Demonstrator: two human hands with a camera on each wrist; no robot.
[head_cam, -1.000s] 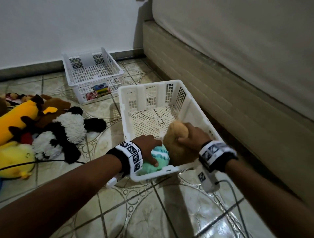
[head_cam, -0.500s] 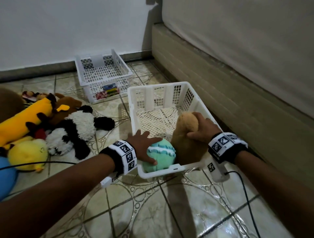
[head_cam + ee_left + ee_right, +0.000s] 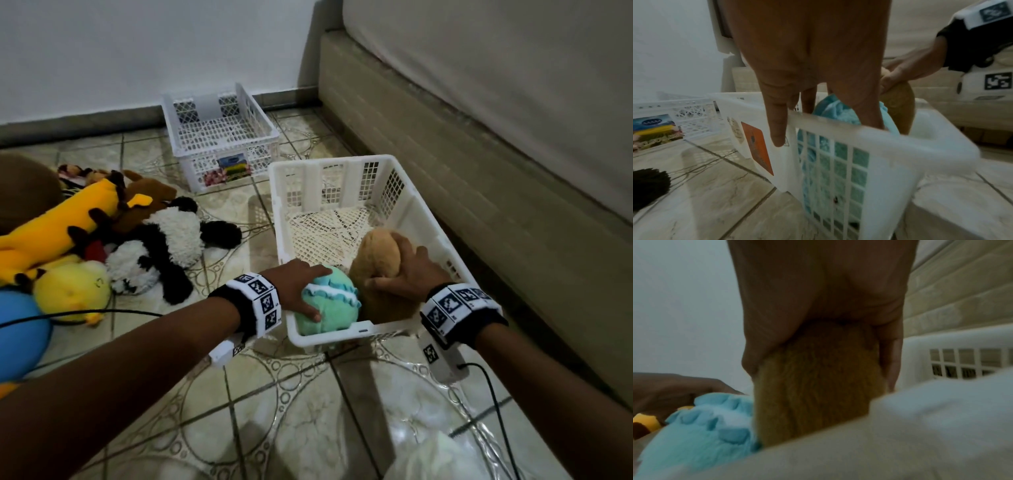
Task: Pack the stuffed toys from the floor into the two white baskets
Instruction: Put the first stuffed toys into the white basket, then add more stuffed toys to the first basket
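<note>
The near white basket point(image 3: 342, 334) holds two toys at its front end. A teal toy with a white frill point(image 3: 334, 308) lies in the left corner. My left hand point(image 3: 301, 287) lies over it with straight fingers point(image 3: 777, 129), one of them outside the basket wall point(image 3: 879, 134). Beside it stands a tan furry toy point(image 3: 378, 257), and my right hand point(image 3: 406, 272) grips it from the right, thumb and fingers point(image 3: 892, 361) wrapped round its fur point(image 3: 813, 394). The far white basket point(image 3: 270, 137) has no toy in it.
A pile of toys lies on the tiled floor at the left: a long yellow one point(image 3: 51, 229), a panda point(image 3: 164, 246), a round yellow one point(image 3: 72, 291), a blue one point(image 3: 20, 335). A bed base point(image 3: 479, 164) runs along the right. Cables trail from both wrists.
My left hand's fingers have uncurled and now lie flat over the teal toy. The right hand keeps its grip on the tan toy, which stands a little further into the basket.
</note>
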